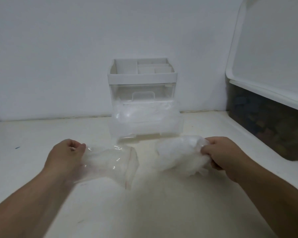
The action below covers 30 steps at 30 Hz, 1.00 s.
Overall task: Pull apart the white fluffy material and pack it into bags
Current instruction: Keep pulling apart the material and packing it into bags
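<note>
The left hand [65,155] pinches one end of a clear zip bag [113,165] (pinkish strip at its far end), while the right hand [220,153] grips a clump of white fluffy material [177,157] just beside it, low over the pale table [153,212]. Behind them stands a white desk organizer [141,76], its open drawer [176,131] holding more bagged fluff.

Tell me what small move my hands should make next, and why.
Probably bring the right hand leftward and push its white fluff clump into the clear bag: the left hand pinches the bag's other end, and its zip end faces the clump, still apart.
</note>
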Tool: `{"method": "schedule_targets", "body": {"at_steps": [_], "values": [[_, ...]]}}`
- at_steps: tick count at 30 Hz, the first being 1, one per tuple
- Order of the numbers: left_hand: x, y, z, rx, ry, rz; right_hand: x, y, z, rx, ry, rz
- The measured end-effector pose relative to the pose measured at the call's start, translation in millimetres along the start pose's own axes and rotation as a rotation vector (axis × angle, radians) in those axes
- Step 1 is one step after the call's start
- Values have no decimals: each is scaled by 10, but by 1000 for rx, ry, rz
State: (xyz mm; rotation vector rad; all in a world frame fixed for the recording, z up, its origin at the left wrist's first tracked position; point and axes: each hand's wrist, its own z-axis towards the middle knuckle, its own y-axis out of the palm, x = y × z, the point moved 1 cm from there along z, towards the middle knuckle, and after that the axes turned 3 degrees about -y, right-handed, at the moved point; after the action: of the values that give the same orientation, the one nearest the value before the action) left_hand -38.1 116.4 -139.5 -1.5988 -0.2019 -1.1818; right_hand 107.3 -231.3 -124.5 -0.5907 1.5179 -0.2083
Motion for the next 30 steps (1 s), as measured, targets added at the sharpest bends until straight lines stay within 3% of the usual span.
{"method": "schedule_targets", "body": {"at_steps": [2, 4, 7, 9, 10, 12, 15, 19, 30], "values": [[16, -52, 14, 7, -11, 23, 21, -106, 4, -13, -47, -114], [101, -84, 9, 138, 40, 75, 14, -202, -4, -73, -67, -186], [453, -91, -189, 241, 401, 51, -66, -371, 18, -119, -65, -447], [723, -43, -334, 107, 640, 39, -194, -461, 62, 65, -181, -663], [843, 4, -373, 14, 726, 78, -288, -459, 58, 157, -301, -675], [1031, 128, -337, -140, 827, 267, -500, -345, 42, 163, -603, -593], [1200, 257, -124, -242, 860, 605, -779, -30, 76, -67, -815, -683], [1249, 343, 109, -314, 821, 880, -866, 234, 388, -279, -748, -1017], [1283, 405, 307, -405, 789, 882, -1098, 350, 723, -397, -678, -1081]]}}
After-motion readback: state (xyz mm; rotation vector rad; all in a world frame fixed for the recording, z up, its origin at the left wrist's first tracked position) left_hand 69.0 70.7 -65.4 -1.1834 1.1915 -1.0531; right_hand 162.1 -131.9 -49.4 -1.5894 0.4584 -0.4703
